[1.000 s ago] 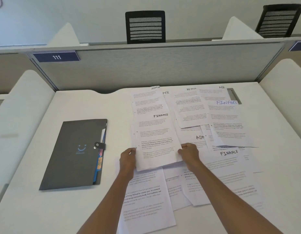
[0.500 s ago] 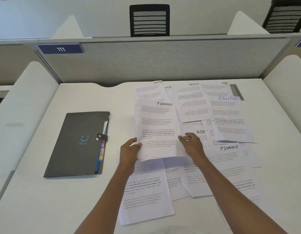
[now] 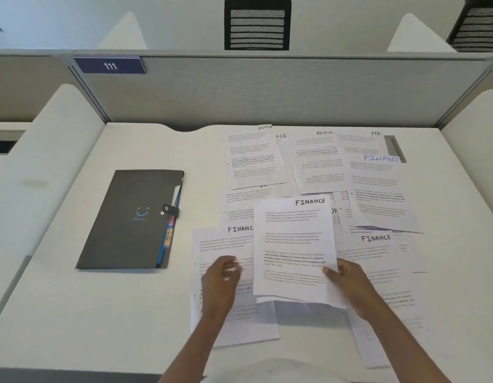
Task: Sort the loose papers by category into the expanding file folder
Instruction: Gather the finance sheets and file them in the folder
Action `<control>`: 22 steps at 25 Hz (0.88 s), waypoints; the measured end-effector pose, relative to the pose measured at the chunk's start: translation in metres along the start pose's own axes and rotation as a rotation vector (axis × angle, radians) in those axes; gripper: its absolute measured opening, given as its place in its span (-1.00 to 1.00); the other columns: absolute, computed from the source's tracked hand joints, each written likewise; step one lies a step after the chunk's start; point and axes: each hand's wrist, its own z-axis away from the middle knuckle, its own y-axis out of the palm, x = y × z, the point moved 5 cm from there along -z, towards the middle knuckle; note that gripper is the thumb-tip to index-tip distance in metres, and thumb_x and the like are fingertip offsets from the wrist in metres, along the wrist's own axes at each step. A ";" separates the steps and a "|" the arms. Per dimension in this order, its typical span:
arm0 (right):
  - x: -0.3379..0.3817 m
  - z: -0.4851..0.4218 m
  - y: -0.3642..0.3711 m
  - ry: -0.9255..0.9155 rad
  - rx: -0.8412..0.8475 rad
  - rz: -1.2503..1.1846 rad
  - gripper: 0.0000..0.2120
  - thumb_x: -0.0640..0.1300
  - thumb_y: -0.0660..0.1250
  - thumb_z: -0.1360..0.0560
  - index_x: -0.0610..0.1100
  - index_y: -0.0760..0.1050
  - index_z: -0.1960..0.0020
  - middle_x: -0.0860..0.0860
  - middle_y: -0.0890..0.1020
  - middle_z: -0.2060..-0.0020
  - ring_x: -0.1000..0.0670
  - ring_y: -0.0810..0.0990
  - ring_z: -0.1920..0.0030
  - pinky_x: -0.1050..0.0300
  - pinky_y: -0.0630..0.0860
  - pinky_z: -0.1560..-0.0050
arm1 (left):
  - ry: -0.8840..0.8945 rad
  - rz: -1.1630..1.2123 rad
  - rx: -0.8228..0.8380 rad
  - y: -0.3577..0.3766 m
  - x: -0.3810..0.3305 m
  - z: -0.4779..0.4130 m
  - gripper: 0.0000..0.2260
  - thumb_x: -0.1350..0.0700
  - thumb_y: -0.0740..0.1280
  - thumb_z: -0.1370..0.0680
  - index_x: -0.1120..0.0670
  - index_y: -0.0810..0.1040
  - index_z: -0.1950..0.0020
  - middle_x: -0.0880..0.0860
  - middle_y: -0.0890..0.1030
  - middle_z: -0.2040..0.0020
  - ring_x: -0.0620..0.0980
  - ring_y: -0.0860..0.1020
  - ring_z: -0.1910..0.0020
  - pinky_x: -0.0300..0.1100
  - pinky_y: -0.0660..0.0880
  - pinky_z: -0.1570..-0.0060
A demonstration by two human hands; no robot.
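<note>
My right hand point(image 3: 347, 283) holds a printed sheet headed FINANCE point(image 3: 292, 244) by its right edge, lifted off the desk. My left hand point(image 3: 222, 277) is blurred and rests over another FINANCE sheet point(image 3: 226, 244) lying flat; whether it grips that sheet is unclear. More loose papers marked ADMIN point(image 3: 253, 158), HR point(image 3: 358, 142) and FINANCE point(image 3: 378, 183) spread over the desk's right half. The dark grey expanding file folder point(image 3: 129, 219) lies closed at the left, its snap strap fastened and coloured tabs showing along its right edge.
The white desk point(image 3: 74, 313) is bounded by a grey partition point(image 3: 267, 89) at the back and white side dividers point(image 3: 32, 175). A cable slot point(image 3: 394, 147) sits at the back right. Two black chairs stand beyond the partition.
My left hand let go of the held FINANCE sheet and dropped onto the sheet below. The held sheet shifted right and toward me, uncovering another FINANCE heading.
</note>
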 end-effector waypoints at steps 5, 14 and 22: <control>-0.008 0.013 -0.015 -0.043 -0.087 0.047 -0.84 -0.23 0.39 -0.62 -0.11 0.67 -0.17 0.05 0.77 -0.02 0.01 0.76 0.01 0.04 0.67 -0.02 | -0.133 -0.771 -0.199 -0.025 0.037 0.007 -0.13 -0.25 0.48 -0.50 0.19 0.22 -0.60 0.29 0.37 -0.44 0.30 0.35 -0.35 0.20 0.42 -0.28; -0.024 0.025 -0.015 -0.056 -0.053 0.073 -0.85 -0.23 0.37 -0.63 -0.09 0.67 -0.14 0.08 0.78 0.02 0.03 0.77 0.03 0.05 0.67 -0.01 | -0.308 -0.719 -0.235 -0.034 0.040 0.004 -0.16 -0.13 0.55 -0.49 0.25 0.21 -0.55 0.30 0.50 -0.36 0.32 0.46 -0.35 0.23 0.37 -0.31; -0.020 0.015 -0.008 -0.034 -0.033 0.040 -0.85 -0.24 0.37 -0.62 -0.06 0.65 -0.11 0.10 0.78 0.03 0.08 0.76 0.06 0.25 0.65 0.12 | -0.351 -0.529 -0.266 -0.047 0.046 -0.004 -0.43 0.04 0.59 -0.48 0.19 0.42 -0.36 0.28 0.48 -0.33 0.33 0.42 -0.36 0.25 0.37 -0.32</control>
